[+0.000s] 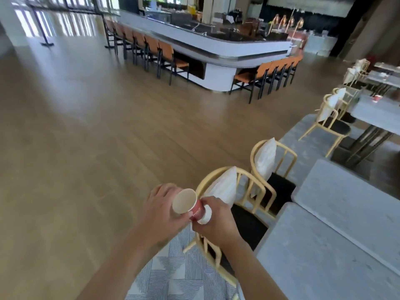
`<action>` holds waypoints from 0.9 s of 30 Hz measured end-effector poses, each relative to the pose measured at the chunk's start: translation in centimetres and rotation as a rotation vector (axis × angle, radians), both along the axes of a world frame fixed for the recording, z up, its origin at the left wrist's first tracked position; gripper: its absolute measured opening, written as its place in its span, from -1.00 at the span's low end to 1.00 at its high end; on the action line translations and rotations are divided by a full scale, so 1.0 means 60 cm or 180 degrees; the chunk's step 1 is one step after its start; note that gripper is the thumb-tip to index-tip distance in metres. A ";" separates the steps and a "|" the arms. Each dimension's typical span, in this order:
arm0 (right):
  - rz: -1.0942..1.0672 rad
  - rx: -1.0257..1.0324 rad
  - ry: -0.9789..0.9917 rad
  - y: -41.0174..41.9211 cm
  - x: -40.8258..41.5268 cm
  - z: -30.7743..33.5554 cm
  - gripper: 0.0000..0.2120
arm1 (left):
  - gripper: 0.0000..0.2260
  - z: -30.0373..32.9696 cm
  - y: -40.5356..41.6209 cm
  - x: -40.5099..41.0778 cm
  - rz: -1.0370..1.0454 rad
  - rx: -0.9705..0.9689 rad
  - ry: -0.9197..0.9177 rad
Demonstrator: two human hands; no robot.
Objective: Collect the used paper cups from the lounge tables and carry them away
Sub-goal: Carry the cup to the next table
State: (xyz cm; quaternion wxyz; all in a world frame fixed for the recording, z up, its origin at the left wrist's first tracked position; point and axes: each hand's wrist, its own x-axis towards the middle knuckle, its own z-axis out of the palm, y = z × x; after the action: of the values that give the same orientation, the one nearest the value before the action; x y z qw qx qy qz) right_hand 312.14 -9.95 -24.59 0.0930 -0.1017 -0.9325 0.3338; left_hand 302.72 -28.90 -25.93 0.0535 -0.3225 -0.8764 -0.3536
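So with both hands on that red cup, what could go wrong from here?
The red cup lies tilted on its side, mouth toward the camera, so any dregs could spill onto the patterned rug. The right hand also holds something white; with both hands busy at the cup, it could slip. Another red cup on a far table could be missed.

Both bare forearms are extended forward from the lower edge of the view and are brought together in front of the body. The left hand (161, 207) is held with its back to the camera, fingers and thumb curled in a grip. The right hand (216, 217) is closed in a grip just beside it, knuckles upward, nearly touching the left.
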 end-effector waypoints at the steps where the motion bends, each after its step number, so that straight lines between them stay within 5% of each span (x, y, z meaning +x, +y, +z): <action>1: 0.0042 0.0026 -0.0037 -0.021 -0.019 0.003 -0.61 | -0.51 0.004 -0.023 -0.009 0.0080 0.0030 -0.0018; 11: 0.0588 0.0511 -0.0318 -0.164 -0.163 0.013 -0.56 | -0.27 0.024 -0.186 -0.079 0.0590 -0.0023 -0.0441; 27: 0.1041 0.0361 -0.0205 -0.223 -0.437 -0.038 -0.60 | -0.41 0.001 -0.247 -0.294 0.1028 -0.0086 -0.0615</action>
State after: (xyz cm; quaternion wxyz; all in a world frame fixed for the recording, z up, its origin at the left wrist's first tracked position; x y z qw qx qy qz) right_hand 285.93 -23.35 -26.86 0.0131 0.0461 -0.9565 0.2878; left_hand 285.07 -43.73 -25.87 0.0207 -0.1428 -0.9225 -0.3580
